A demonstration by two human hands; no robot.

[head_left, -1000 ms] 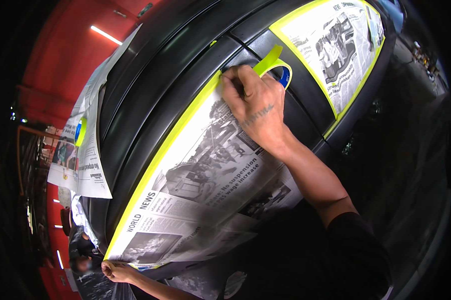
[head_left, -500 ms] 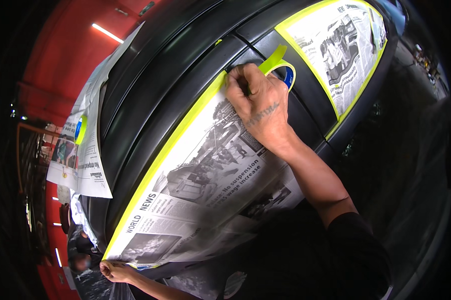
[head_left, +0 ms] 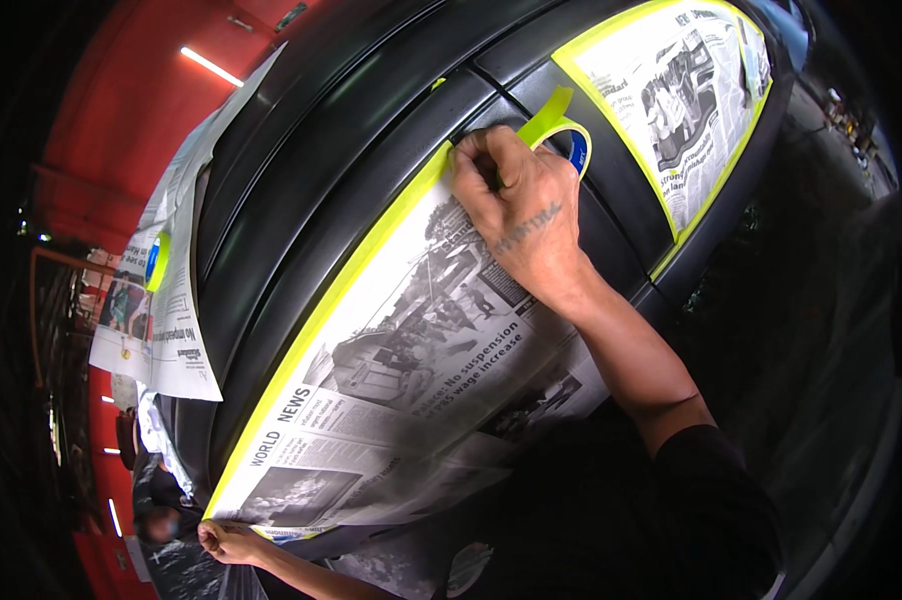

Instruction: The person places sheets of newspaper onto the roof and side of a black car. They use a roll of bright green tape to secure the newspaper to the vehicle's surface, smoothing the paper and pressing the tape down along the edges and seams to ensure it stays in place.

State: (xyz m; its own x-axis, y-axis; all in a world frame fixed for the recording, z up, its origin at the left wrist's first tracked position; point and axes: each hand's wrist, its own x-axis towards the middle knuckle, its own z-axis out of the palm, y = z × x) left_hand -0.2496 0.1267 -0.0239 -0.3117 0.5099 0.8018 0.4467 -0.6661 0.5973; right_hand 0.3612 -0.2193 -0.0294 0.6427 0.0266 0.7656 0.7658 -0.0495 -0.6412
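Observation:
A newspaper sheet (head_left: 381, 370) with a yellow-green masking tape strip (head_left: 316, 340) along its upper edge lies over the side window area of a black car body (head_left: 371, 160). At the sheet's far upper corner, my right hand (head_left: 531, 210) is closed, thumb and fingers pinching the taped edge. Just behind its knuckles, partly hidden, shows a roll of yellow-green masking tape (head_left: 583, 155) with a blue core and a loose tail sticking up. Down at the near left corner, my left hand (head_left: 229, 543) pinches the sheet's taped end.
Farther right, another newspaper panel (head_left: 641, 105), edged with yellow tape, covers a second window. On the left, a loose newspaper sheet (head_left: 176, 355) hangs against the car with a second tape roll (head_left: 158, 262) on it. A red wall (head_left: 121, 110) stands beyond.
Both hands stay in place on the taped newspaper. The view has shifted very slightly; nothing else has visibly moved.

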